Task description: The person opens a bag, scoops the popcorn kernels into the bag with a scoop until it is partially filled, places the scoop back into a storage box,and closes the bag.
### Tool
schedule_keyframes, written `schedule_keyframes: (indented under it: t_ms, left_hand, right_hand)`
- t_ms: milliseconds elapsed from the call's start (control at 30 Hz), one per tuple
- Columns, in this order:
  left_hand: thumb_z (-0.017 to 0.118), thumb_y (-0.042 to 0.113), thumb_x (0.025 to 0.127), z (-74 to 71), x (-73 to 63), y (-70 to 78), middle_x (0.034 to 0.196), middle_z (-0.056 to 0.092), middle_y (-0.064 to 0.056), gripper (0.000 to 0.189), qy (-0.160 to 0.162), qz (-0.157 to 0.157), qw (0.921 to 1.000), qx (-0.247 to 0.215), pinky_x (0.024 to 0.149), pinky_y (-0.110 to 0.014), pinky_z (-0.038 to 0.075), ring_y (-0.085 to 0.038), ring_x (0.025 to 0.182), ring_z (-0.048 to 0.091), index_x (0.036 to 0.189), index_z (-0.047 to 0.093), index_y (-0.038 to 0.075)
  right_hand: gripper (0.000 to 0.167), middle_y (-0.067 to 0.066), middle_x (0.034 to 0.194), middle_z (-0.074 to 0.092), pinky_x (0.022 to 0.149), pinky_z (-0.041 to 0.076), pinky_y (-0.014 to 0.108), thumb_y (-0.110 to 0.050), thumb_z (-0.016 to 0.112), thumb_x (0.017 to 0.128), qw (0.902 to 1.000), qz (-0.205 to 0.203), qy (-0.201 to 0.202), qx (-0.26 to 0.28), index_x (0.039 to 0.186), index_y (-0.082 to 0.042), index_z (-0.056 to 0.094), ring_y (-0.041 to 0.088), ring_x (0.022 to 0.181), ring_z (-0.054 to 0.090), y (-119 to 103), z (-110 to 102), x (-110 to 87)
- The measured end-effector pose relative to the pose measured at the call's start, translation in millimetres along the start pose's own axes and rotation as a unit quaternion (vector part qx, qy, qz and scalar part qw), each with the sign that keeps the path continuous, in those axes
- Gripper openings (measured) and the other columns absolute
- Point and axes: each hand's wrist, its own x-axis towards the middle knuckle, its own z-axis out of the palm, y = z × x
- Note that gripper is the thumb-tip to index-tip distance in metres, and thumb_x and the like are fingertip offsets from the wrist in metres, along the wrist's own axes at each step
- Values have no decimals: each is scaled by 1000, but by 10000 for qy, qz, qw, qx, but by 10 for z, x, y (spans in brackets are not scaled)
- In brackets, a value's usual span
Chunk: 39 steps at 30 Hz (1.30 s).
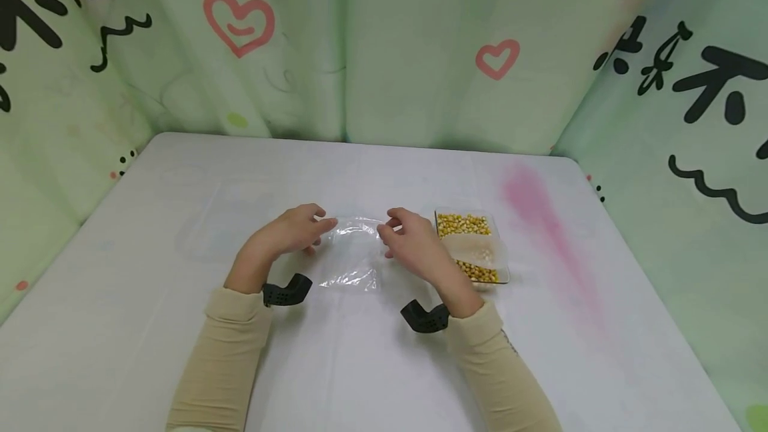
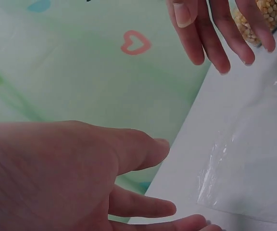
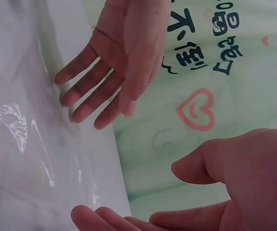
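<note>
A clear plastic bag [image 1: 353, 255] lies flat on the white table, between my two hands. My left hand [image 1: 295, 229] hovers at its left edge, fingers spread and loosely bent, holding nothing. On the bag's other side my right hand [image 1: 414, 242] is likewise empty, with relaxed fingers. Both wrist views show gaps between fingers and thumb. Just right of the right hand stands a clear tray of yellow corn kernels [image 1: 463, 224]. A pale beige band [image 1: 471, 249] crosses the tray's middle, and the right hand partly hides its left side.
The white table [image 1: 240, 172] has a pink stain [image 1: 534, 195] at its right. Pale green curtains [image 1: 408, 32] with hearts and black characters enclose its back and sides. A dark wrist mount [image 1: 288, 290] sits on each forearm.
</note>
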Motion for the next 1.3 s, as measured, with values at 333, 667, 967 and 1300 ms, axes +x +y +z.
schedule_keyframes:
  t_ms: [333, 667, 967, 1300]
  left_hand:
    - [46, 39, 104, 19, 19, 4, 107, 73, -15, 60, -5, -179, 9998, -96, 112, -52, 37, -21, 92, 74, 147, 35, -2]
    - [47, 33, 104, 44, 41, 1, 111, 70, -15, 59, -103, -194, 9991, -362, 109, -49, 40, -21, 93, 73, 147, 33, -5]
    - [50, 29, 103, 69, 74, -22, 121, 65, -19, 64, -227, -198, 9955, -902, 105, -43, 46, -21, 97, 71, 150, 25, -6]
    - [59, 23, 98, 76, 64, -42, 129, 62, -23, 73, -271, -82, 9908, -1322, 114, -47, 36, -21, 86, 74, 153, 18, -3]
  right_hand:
    - [53, 13, 113, 68, 92, 51, 40, -25, 51, 98, 9968, 401, -421, -554, 142, 4, 45, 13, 66, 70, 36, 143, 62]
    - [52, 16, 119, 64, 82, 57, 33, -22, 51, 98, 9961, 705, -446, 292, 144, 1, 43, 14, 65, 71, 99, 178, 78]
    - [54, 18, 132, 57, 85, 56, 34, -11, 57, 95, 9965, 673, -434, 257, 146, -2, 42, 16, 84, 69, 123, 198, 106]
    - [60, 19, 138, 55, 93, 53, 41, -3, 56, 91, 9987, 493, -131, -54, 148, -4, 40, 28, 113, 62, 112, 197, 89]
